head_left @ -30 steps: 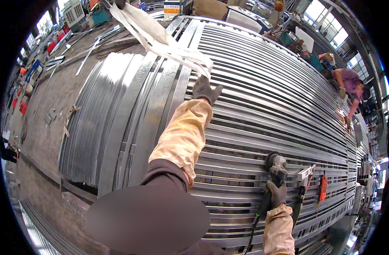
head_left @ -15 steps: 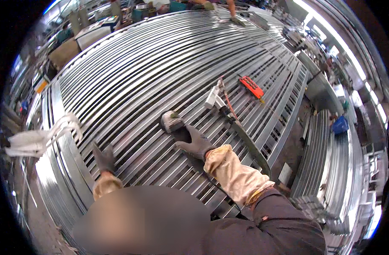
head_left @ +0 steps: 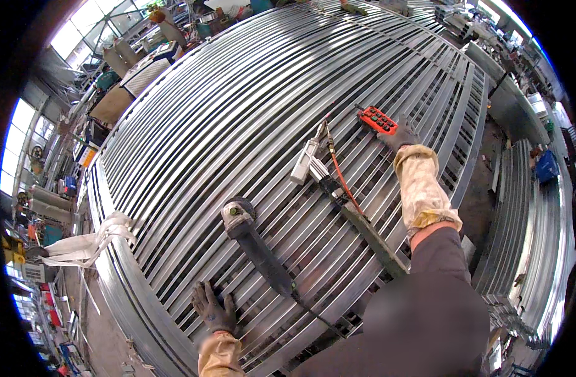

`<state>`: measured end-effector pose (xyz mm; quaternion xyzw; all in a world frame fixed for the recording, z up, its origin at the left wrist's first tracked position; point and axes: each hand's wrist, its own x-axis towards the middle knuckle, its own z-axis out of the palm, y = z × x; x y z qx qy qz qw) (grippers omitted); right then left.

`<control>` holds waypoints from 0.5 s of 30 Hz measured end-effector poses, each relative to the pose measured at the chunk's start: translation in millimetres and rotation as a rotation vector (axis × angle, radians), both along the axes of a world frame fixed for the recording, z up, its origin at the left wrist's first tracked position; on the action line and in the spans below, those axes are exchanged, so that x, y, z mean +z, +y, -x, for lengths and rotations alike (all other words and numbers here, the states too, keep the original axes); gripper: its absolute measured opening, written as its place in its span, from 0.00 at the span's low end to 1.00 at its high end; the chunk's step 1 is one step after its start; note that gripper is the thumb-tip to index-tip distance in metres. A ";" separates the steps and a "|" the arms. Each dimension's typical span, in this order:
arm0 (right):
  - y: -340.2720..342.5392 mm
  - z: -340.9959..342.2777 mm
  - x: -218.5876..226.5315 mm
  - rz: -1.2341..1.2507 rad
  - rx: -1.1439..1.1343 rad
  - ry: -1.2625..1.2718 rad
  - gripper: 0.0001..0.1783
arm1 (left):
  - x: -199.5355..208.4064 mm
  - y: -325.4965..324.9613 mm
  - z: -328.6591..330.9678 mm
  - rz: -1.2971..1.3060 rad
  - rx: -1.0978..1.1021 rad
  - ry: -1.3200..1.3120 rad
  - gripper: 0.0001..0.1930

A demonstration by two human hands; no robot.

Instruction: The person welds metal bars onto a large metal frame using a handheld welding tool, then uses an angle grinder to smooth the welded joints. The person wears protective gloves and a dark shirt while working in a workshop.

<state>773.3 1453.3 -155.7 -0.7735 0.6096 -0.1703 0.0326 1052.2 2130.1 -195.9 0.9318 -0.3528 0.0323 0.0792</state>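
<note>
My left hand [head_left: 214,308], in a dark grey glove, lies on the metal bars [head_left: 193,207] with its fingers spread. To the right, my gloved right hand [head_left: 402,136] is closed on the near end of an orange-red remote control [head_left: 377,119] with dark buttons. Between my hands rests an angle grinder [head_left: 260,256] with a grey head and black body, touched by neither hand. Nearer the remote lies a torch-like tool [head_left: 308,162] with a pale grey head, an orange hose [head_left: 344,179] and a green-sleeved cable [head_left: 375,242].
White fabric straps [head_left: 90,242] hang over the left edge of the bar stack. More long metal profiles [head_left: 505,213] are piled to the right, near a blue object [head_left: 546,166]. At the far edge, a co-worker's gloved hand [head_left: 354,9] shows.
My right hand has left the grinder's head and moved up and right to the remote control. My left hand now lies with fingers spread nearer the grinder. The view has shifted.
</note>
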 end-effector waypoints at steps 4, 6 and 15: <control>-33.1 -4.0 2.0 -0.288 0.099 0.178 0.55 | -2.3 -3.5 2.4 0.035 -0.021 0.002 0.40; -16.8 -16.0 9.3 -0.434 0.168 -0.072 0.53 | 0.8 2.1 3.3 0.045 -0.021 -0.003 0.39; 180.7 -78.7 90.2 -0.543 0.442 -1.198 0.51 | -5.0 8.1 -0.1 0.141 -0.069 -0.082 0.36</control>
